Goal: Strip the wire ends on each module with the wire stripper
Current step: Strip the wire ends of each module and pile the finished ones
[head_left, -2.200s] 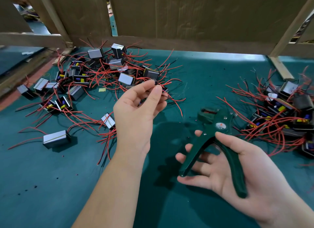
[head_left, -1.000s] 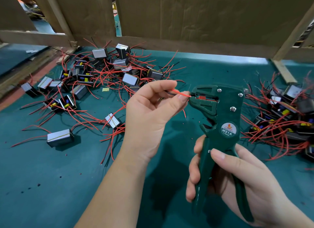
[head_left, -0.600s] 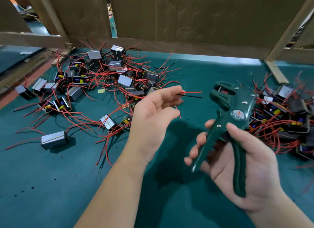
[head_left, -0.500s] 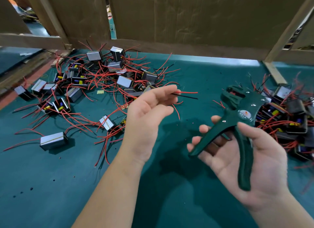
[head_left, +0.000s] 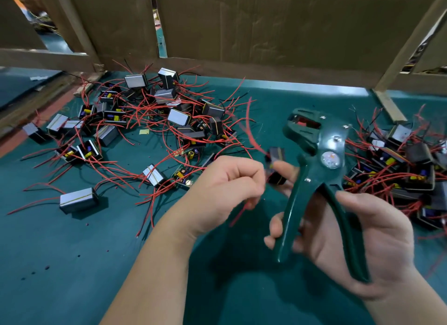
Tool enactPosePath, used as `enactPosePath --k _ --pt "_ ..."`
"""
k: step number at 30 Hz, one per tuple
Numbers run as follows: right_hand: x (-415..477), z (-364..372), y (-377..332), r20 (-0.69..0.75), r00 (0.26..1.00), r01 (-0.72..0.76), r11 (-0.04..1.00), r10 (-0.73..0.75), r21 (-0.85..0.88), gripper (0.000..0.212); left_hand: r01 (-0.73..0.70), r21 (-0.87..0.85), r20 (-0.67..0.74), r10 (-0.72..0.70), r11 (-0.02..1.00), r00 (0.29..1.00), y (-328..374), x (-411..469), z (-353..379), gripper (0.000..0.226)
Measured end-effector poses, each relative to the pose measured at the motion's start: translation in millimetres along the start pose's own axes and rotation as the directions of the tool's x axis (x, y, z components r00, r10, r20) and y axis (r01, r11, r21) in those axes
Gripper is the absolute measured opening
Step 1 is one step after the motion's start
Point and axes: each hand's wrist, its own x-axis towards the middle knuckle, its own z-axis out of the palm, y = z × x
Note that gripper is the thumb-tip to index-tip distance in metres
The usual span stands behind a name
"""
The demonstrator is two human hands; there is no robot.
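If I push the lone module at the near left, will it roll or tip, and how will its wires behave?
The module is boxy and lies flat on the mat, so it would probably slide, not roll or tip. Its red wires look thin and curved, so likely floppy; they should trail behind and may snag the pile nearby.

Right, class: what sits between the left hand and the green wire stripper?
A small black module, motion-blurred, lies between the left hand and the wire stripper in the head view.

green wire stripper (head_left: pixel 321 160) upright, black module (head_left: pixel 275 166) beside
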Motion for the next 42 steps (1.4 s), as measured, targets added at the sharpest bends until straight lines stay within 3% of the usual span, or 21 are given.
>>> enactPosePath --k 2,5,8,10,12,16,19,23,25,28,30,32,34,38,42 --pt "-1.3 -1.7 4.9 -0.110 0.971 0.187 0.962 -0.212 -0.199 0.076 0.064 0.130 -0.187 -0.038 0.989 0.982 -4.9 4.2 2.4 0.019" --pt "1.5 -3.2 2.7 -0.210 0.811 0.419 0.793 -0.545 -0.442 0.070 0.209 0.276 -0.536 -0.030 0.938 0.843 -14.9 9.2 -3.6 0.016" --pt "0.1 -9.9 -4.9 -0.273 0.675 0.447 0.675 -0.685 -0.587 0.041 0.555 0.528 -0.698 -0.044 0.642 0.714 -27.6 6.3 -19.7 0.028" --pt "-0.5 -12.1 -6.2 -0.309 0.655 0.414 0.670 -0.689 -0.616 0.031 0.638 0.598 -0.704 -0.061 0.485 0.707 -32.7 4.9 -24.0 0.032" --pt "0.1 -10.2 -6.2 -0.338 0.664 0.384 0.692 -0.667 -0.611 0.030 0.652 0.629 -0.698 -0.062 0.425 0.714 -36.8 5.8 -22.3 0.028" --pt "0.7 -8.7 -5.8 -0.373 0.716 0.361 0.770 -0.591 -0.527 0.031 0.619 0.669 -0.689 0.031 0.411 0.724 -40.3 10.7 -17.9 0.029" --pt "1.0 -7.7 -5.7 -0.439 0.752 0.311 0.852 -0.492 -0.422 0.036 0.556 0.727 -0.628 0.062 0.403 0.776 -42.3 16.2 -13.7 0.030" --pt "1.1 -9.0 -6.2 -0.498 0.781 0.241 0.918 -0.376 -0.316 0.022 0.545 0.748 -0.610 0.069 0.379 0.790 -45.3 17.4 -15.0 0.023" --pt "0.6 -9.2 -7.6 -0.499 0.796 0.234 0.934 -0.343 -0.268 0.022 0.486 0.764 -0.583 0.129 0.424 0.802 -44.4 14.4 -16.4 0.021" --pt "-0.5 -8.5 -10.0 -0.451 0.829 0.243 0.939 -0.330 -0.241 0.045 0.312 0.671 -0.570 0.198 0.673 0.798 -38.5 11.1 -15.9 0.013" --pt "-0.1 -7.1 -9.1 -0.407 0.857 0.225 0.941 -0.315 -0.253 0.052 0.194 0.428 -0.604 0.120 0.883 0.788 -31.5 11.8 -13.7 0.010" --pt "0.3 -7.0 -6.3 -0.377 0.884 0.193 0.950 -0.277 -0.245 0.054 0.067 0.071 -0.600 -0.011 0.995 0.800 -22.2 13.4 -11.2 0.013" --pt "1.5 -5.3 -3.6 -0.353 0.906 0.163 0.963 -0.232 -0.213 0.057 -0.006 -0.096 -0.562 -0.050 0.995 0.825 -15.9 12.5 -11.5 0.015" --pt "0.6 0.4 0.0 -0.217 0.962 0.135 0.978 -0.168 -0.162 0.069 0.031 0.020 -0.387 -0.021 0.999 0.922 -12.7 8.5 -8.5 0.015" --pt "-1.3 6.9 5.7 -0.080 0.990 0.097 0.973 -0.116 -0.208 0.070 0.127 0.109 -0.226 -0.100 0.986 0.969 -12.7 6.4 1.6 0.010"
